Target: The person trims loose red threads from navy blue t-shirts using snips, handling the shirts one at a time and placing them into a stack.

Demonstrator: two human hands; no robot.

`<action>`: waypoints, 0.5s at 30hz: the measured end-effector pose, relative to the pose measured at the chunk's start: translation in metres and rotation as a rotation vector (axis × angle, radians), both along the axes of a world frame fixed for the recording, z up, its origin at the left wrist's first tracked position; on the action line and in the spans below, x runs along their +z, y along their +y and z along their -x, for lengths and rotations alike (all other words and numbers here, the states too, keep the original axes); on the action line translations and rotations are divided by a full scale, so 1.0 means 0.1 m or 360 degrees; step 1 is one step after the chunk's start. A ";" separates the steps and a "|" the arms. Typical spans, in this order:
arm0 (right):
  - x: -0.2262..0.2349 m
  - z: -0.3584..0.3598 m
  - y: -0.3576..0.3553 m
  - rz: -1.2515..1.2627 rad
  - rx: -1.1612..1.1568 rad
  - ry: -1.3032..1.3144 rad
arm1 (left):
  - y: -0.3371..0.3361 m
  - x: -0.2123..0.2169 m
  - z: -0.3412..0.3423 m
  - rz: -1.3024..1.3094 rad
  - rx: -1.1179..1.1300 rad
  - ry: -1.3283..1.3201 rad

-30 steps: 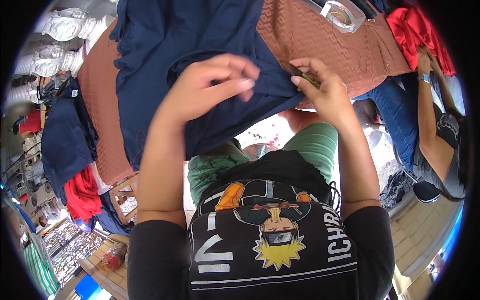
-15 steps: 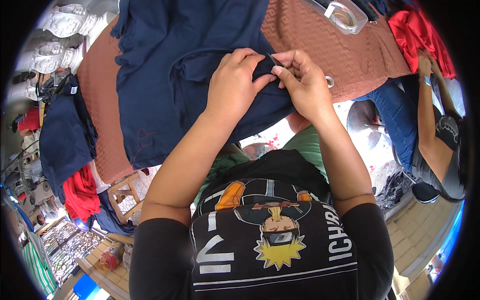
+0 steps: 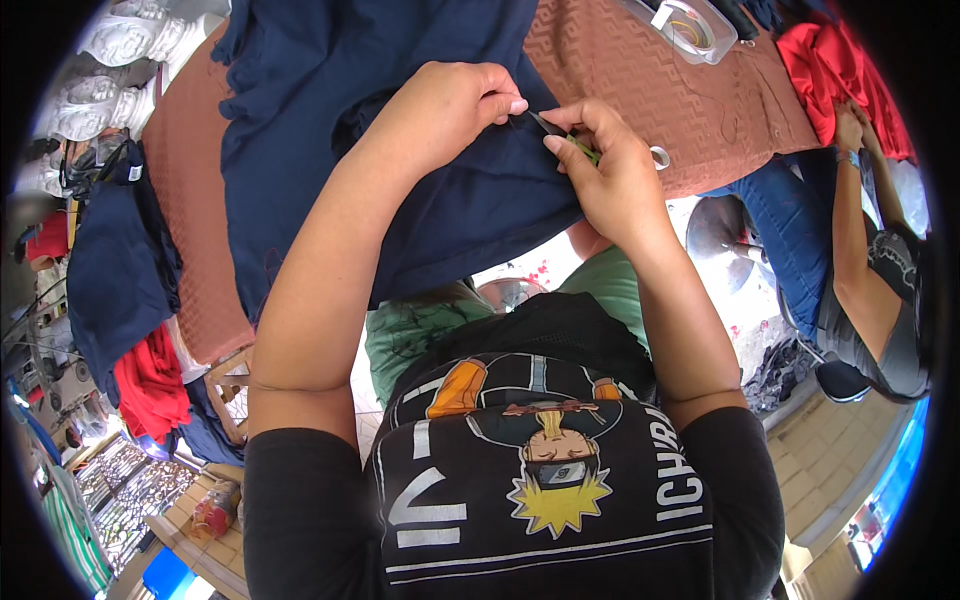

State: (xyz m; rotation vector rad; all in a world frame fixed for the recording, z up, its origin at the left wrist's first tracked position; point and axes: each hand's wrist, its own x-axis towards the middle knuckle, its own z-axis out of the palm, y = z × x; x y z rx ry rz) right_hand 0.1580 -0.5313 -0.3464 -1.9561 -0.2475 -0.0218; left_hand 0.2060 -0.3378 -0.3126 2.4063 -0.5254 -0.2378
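Navy-blue cloth [image 3: 300,150] lies over the table and hangs down toward my lap. Above its right part, my left hand [image 3: 445,112] has thumb and forefinger pinched together; what they hold is too small to make out. Just right of those fingertips, my right hand [image 3: 618,172] is closed round small snips [image 3: 541,124] with a dark pointed blade and a bit of green at the grip. The blade points up and left toward my left fingertips. A white ring [image 3: 660,157] shows at the outer edge of my right hand.
A brown patterned cover [image 3: 690,120] spreads over the table. At its far right stands a clear plastic tub [image 3: 690,30]. On the right, a seated person's hands [image 3: 852,125] hold red cloth [image 3: 825,70]. White busts [image 3: 120,40] line the far left, near hanging navy cloth [image 3: 120,250].
My left hand has lifted off the cloth and moved up and away from me, its fingers pinched. The cloth's near left part has shifted and folded. My right hand stays about where it was.
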 end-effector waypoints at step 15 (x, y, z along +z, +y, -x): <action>0.10 0.08 0.05 0.0485 0.0017 -0.0288 | -0.02 0.05 -0.04 0.0004 0.0017 0.0104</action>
